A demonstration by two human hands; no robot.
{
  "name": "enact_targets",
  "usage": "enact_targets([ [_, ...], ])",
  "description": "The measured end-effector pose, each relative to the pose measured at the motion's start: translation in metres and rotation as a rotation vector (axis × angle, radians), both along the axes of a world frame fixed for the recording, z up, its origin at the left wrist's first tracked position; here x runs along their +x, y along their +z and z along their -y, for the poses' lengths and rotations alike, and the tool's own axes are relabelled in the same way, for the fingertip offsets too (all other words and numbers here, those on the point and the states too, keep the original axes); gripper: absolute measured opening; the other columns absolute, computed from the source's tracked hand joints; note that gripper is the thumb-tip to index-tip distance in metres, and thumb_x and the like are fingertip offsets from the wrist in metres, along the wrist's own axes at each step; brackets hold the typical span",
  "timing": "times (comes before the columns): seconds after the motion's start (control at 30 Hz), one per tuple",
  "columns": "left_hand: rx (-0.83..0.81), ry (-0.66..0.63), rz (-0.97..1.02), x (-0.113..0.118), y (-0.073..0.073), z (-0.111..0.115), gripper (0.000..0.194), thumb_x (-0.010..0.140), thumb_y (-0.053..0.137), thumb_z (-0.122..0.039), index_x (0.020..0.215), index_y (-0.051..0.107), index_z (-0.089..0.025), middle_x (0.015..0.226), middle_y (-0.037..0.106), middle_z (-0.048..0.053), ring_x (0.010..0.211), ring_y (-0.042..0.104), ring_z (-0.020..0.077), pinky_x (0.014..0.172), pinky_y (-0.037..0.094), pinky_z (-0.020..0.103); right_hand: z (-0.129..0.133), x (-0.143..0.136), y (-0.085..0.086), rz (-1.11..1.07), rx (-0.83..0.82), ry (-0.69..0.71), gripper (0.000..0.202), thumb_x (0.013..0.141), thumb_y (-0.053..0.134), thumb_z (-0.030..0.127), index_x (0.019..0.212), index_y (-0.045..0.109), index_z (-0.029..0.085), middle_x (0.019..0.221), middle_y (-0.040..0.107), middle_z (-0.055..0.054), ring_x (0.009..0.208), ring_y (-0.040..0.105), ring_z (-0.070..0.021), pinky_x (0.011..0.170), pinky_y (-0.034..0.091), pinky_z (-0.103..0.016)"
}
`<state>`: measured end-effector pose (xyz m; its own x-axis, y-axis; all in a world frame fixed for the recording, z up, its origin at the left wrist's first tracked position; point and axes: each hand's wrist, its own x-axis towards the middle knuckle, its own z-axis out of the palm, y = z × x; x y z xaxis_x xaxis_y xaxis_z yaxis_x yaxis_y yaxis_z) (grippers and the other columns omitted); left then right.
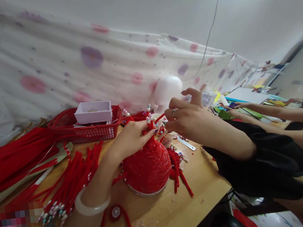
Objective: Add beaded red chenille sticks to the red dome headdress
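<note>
A red cone-shaped headpiece, wound in fuzzy red stems and edged with a sparkling band, stands upright on the table in front of me. My left hand, with a white bangle on its wrist, is closed around the red chenille stems at its peak. Pearly beads stick up above those fingers. To the right, my right hand wears a ring and pinches the end of a red stem that leads off the peak. Its fingertips are partly hidden behind the hand.
Left lie a bundle of beaded red stems and a red basket holding a white box. A red curl with a round gem lies in front. Behind stands a white foam head. Another person's arms reach in at right.
</note>
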<state>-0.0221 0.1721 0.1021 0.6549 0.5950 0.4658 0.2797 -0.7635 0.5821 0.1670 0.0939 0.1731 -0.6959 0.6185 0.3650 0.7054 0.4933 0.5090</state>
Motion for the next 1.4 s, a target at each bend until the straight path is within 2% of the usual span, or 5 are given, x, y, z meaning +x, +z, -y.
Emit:
enact_targets([
  [0.27, 0.016, 0.017, -0.025, 0.001, -0.001, -0.001, 0.019, 0.092, 0.056, -0.024, 0.09, 0.073, -0.015, 0.084, 0.077, 0.006, 0.078, 0.07, 0.0203, 0.067, 0.046, 0.028, -0.005, -0.007, -0.012, 0.136, 0.027, 0.005, 0.025, 0.082, 0.069, 0.013, 0.06, 0.06, 0.022, 0.068, 0.06, 0.002, 0.096, 0.049, -0.023, 0.103, 0.011, -0.048],
  [0.57, 0.036, 0.07, -0.093, 0.003, 0.0, 0.001, 0.022, 0.092, 0.055, -0.026, 0.086, 0.071, -0.013, 0.079, 0.074, 0.007, 0.071, 0.067, 0.0195, 0.064, 0.044, 0.028, 0.0, -0.001, -0.004, 0.126, 0.056, -0.056, 0.029, 0.085, 0.066, 0.012, 0.058, 0.058, 0.022, 0.065, 0.057, 0.002, 0.093, 0.047, -0.0232, 0.101, 0.009, -0.049],
  [0.87, 0.02, 0.062, -0.103, 0.003, 0.001, 0.0, 0.021, 0.092, 0.054, -0.025, 0.086, 0.071, -0.014, 0.08, 0.074, 0.007, 0.071, 0.066, 0.0193, 0.063, 0.044, 0.028, -0.011, -0.007, -0.014, 0.131, 0.047, -0.02, 0.026, 0.082, 0.067, 0.009, 0.06, 0.061, 0.023, 0.067, 0.058, 0.001, 0.095, 0.046, -0.023, 0.101, 0.008, -0.048],
  [1.17, 0.025, 0.049, -0.108, 0.001, 0.002, 0.001, 0.021, 0.092, 0.055, -0.024, 0.085, 0.071, -0.015, 0.079, 0.075, 0.006, 0.072, 0.067, 0.0184, 0.065, 0.043, 0.028, -0.01, 0.0, 0.0, 0.093, 0.041, -0.104, 0.027, 0.084, 0.064, 0.008, 0.061, 0.06, 0.022, 0.067, 0.059, 0.001, 0.094, 0.047, -0.0232, 0.101, 0.009, -0.05],
  [1.4, 0.02, 0.051, -0.109, 0.001, 0.002, 0.002, 0.021, 0.092, 0.055, -0.024, 0.083, 0.071, -0.014, 0.075, 0.073, 0.005, 0.069, 0.066, 0.0186, 0.061, 0.041, 0.027, -0.01, -0.004, -0.007, 0.138, -0.011, -0.056, 0.025, 0.08, 0.067, 0.01, 0.06, 0.059, 0.022, 0.067, 0.059, 0.001, 0.096, 0.047, -0.0238, 0.1, 0.011, -0.047],
])
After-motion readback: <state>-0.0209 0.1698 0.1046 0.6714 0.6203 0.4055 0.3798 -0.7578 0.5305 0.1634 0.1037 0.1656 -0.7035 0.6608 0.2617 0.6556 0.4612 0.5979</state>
